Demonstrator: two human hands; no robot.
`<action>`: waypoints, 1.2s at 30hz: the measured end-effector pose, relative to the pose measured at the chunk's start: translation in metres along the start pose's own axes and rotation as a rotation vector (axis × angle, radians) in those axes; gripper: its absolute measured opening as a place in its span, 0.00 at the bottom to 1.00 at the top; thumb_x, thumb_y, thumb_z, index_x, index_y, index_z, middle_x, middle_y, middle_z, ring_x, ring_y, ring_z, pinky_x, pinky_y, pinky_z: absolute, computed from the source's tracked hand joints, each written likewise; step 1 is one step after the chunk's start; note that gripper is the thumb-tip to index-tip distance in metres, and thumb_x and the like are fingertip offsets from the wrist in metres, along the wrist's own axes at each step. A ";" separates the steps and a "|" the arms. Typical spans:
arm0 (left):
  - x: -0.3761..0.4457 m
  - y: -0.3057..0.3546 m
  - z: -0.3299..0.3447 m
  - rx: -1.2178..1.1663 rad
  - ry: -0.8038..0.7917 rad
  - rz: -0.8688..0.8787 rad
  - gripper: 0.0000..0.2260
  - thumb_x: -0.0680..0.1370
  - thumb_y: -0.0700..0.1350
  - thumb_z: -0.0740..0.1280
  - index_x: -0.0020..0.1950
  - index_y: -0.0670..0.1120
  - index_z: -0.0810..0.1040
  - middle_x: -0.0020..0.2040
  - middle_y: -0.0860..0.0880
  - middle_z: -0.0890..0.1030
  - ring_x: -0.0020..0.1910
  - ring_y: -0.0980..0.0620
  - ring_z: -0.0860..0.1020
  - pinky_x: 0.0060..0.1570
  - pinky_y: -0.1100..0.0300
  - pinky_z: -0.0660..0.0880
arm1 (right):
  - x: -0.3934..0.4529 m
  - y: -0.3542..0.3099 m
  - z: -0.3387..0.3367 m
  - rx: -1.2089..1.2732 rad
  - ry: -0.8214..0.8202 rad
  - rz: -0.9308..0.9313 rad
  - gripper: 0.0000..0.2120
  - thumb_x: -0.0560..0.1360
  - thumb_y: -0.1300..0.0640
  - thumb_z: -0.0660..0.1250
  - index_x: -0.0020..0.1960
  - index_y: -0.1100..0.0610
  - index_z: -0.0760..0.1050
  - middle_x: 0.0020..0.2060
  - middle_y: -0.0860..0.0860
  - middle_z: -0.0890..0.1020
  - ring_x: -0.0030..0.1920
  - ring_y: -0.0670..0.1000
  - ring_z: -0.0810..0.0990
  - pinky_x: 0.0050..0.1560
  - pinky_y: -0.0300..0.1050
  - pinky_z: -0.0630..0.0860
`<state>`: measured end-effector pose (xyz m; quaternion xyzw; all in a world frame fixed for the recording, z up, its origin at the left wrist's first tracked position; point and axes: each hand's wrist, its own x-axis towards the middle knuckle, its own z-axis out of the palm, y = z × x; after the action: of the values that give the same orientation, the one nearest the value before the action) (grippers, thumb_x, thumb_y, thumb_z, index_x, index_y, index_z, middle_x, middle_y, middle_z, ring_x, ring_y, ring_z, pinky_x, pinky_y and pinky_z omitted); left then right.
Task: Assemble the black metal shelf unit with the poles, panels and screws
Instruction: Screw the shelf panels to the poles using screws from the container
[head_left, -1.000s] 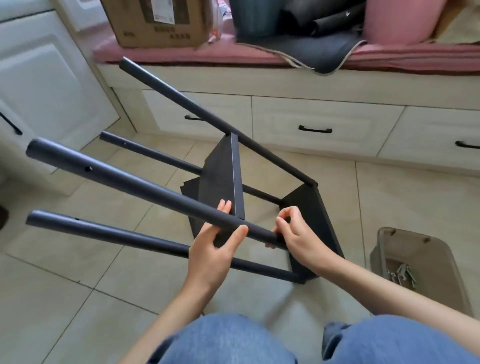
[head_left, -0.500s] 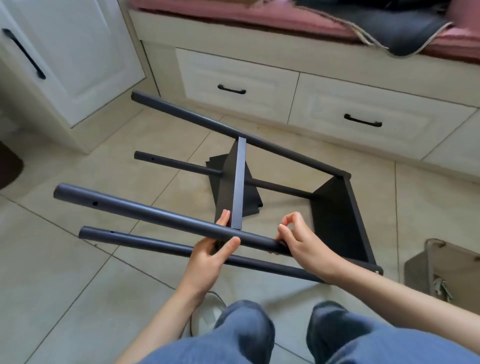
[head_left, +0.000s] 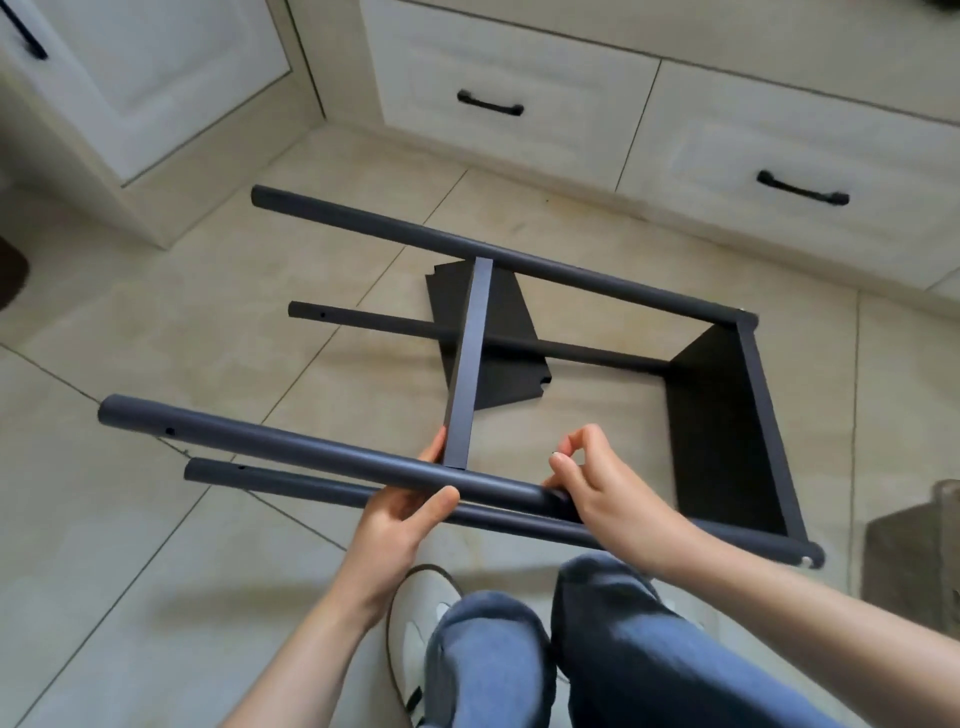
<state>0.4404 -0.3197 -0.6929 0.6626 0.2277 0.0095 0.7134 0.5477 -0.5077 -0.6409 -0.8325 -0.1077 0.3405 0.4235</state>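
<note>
The black shelf unit lies on its side on the tiled floor. Its near upper pole (head_left: 260, 447) runs left to right in front of me. My left hand (head_left: 400, 519) grips this pole where the middle panel (head_left: 470, 364) meets it, thumb over the pole and fingertips beside the panel's edge. My right hand (head_left: 608, 488) sits on the same pole just to the right, fingers curled, thumb and forefinger close together. An end panel (head_left: 727, 426) joins the poles at the right. The far pole (head_left: 467, 244) and two lower poles (head_left: 363, 319) (head_left: 291, 480) point left. A loose black panel (head_left: 509, 384) lies on the floor beneath.
White drawers with black handles (head_left: 491, 106) line the back, and a cabinet (head_left: 156, 78) stands at the left. A brownish box (head_left: 914, 561) sits at the right edge. My knees in jeans and a white shoe (head_left: 421, 613) are just below the frame.
The shelf frame has come down and levelled out over the floor, and my view has tipped downward. Both hands stay on the near pole; the right hand's fingers have lifted slightly.
</note>
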 end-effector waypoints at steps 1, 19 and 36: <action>0.002 -0.004 -0.001 -0.007 0.003 0.000 0.27 0.71 0.49 0.69 0.70 0.60 0.71 0.57 0.62 0.84 0.60 0.65 0.79 0.53 0.74 0.73 | 0.002 0.001 0.002 -0.009 0.009 -0.002 0.07 0.84 0.52 0.54 0.54 0.56 0.64 0.46 0.53 0.81 0.48 0.50 0.79 0.46 0.34 0.71; 0.016 -0.032 -0.019 -0.072 -0.082 -0.045 0.28 0.74 0.51 0.74 0.72 0.55 0.70 0.67 0.59 0.79 0.68 0.59 0.75 0.59 0.73 0.71 | 0.053 0.000 0.003 0.242 -0.201 0.279 0.06 0.82 0.56 0.60 0.49 0.57 0.71 0.40 0.52 0.87 0.40 0.49 0.82 0.43 0.44 0.76; 0.021 -0.052 -0.028 -0.378 -0.087 -0.198 0.42 0.60 0.51 0.85 0.72 0.48 0.75 0.66 0.41 0.80 0.67 0.46 0.77 0.62 0.61 0.74 | 0.113 0.008 0.042 0.488 -0.566 0.236 0.05 0.77 0.64 0.68 0.52 0.59 0.81 0.41 0.52 0.85 0.39 0.46 0.81 0.46 0.39 0.78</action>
<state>0.4351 -0.2925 -0.7495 0.4913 0.2550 -0.0466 0.8316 0.6035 -0.4328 -0.7181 -0.5871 -0.0397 0.6188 0.5204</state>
